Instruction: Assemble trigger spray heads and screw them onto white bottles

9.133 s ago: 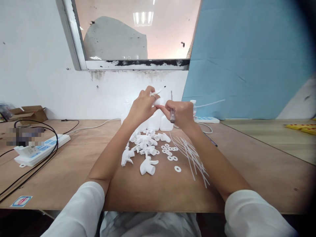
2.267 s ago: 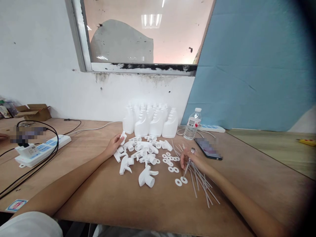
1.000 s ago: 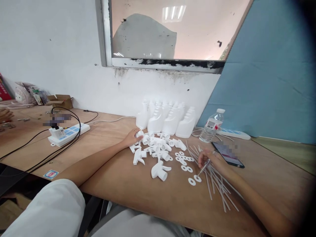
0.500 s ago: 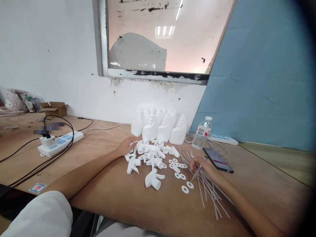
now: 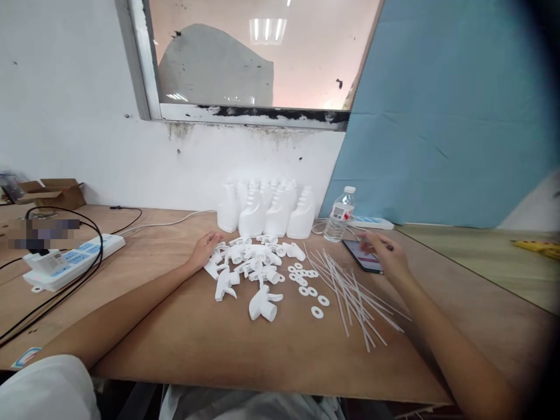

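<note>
My left hand (image 5: 205, 251) lies on the table with its fingers stretched out, against the left edge of a pile of white trigger spray heads (image 5: 258, 254). One spray head (image 5: 265, 304) sits apart at the front of the pile. My right hand (image 5: 389, 254) is raised over the phone (image 5: 362, 256), its fingers bent together. A small dark end shows between them; what it belongs to is hidden. White ring washers (image 5: 317, 312) lie in a loose group right of the spray heads. Thin white tubes (image 5: 356, 291) are spread between the washers and my right forearm.
Several white bottles (image 5: 251, 213) stand by the wall behind the spray heads. A water bottle (image 5: 340, 216) is behind the phone. Power strips lie at left (image 5: 79, 259) and back right (image 5: 371, 223), with black cables (image 5: 94, 262) on the left. A cardboard box (image 5: 52, 195) stands far left.
My right hand has moved from above the tubes and washers to over the phone, taking along the slim tool whose tip was at a washer. The view has shifted; my left hand stays beside the pile.
</note>
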### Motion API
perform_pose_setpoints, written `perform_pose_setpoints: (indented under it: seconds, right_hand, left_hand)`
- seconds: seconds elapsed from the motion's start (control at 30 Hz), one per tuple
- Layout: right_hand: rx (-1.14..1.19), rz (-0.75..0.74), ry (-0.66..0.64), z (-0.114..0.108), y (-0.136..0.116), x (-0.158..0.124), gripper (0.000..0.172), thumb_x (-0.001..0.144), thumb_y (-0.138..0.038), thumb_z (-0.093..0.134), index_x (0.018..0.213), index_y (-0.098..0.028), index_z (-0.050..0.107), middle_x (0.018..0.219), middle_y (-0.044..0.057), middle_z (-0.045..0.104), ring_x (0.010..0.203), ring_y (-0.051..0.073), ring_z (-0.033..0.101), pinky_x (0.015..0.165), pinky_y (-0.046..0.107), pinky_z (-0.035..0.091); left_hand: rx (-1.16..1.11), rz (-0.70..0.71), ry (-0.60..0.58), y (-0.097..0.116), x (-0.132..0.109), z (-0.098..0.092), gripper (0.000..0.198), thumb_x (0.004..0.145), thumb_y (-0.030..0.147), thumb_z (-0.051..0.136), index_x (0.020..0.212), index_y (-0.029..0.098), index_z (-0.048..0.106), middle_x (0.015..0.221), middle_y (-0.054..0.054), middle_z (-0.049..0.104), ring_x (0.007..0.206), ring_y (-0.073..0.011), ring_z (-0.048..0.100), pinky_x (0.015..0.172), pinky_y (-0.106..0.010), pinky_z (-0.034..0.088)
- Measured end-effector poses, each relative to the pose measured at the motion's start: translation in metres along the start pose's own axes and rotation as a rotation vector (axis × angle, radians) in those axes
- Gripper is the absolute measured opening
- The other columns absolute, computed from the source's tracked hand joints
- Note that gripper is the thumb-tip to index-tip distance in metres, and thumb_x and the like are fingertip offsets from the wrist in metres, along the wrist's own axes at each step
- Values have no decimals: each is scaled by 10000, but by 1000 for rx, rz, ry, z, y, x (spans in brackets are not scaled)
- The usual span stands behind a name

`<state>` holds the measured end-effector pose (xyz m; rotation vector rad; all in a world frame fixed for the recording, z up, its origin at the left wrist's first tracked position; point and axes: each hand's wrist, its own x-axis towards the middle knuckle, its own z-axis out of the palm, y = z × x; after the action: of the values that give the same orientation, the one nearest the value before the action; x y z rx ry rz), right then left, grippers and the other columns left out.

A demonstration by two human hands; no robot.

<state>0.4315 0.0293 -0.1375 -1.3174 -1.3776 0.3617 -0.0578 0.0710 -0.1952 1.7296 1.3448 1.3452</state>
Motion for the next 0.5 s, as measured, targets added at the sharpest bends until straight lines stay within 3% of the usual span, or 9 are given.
perform_pose_setpoints:
  seconds: [0.1,0.2,0.33,0.5]
  right_hand:
    - [-77,-1,166,-28,26,18,488,824,-567,524,1032,-143,644,858,80,616,768,166,540,709,288,445]
    - [-181,83,278,-50,56,24,397,841,-446,484,1015,-122,632,902,122,632,728,175,525,705,323,430]
    - [-318,179,266,-66,85,23,163,756,-289,574,830,-165,651,943,132,675,818,227,559,814,374,421]
    - [-392,179,208,-71,99,30,147,732,-289,585,742,-173,676,866,131,695,778,240,587,780,381,439]
  left_hand:
    - [-10,-35,9,-2,2,-1,519,815,643,501,919,159,655,972,-86,703,977,-259,631,867,-354,482]
    - [-23,-50,18,-4,3,-1,500,803,626,516,898,155,653,956,-85,706,943,-255,641,832,-348,489]
    - [-22,-36,29,-5,2,0,477,803,612,534,894,158,650,922,-74,709,889,-245,644,789,-341,495]
    - [2,4,14,-7,0,-2,446,808,587,539,883,163,654,894,-69,709,876,-250,644,784,-350,495]
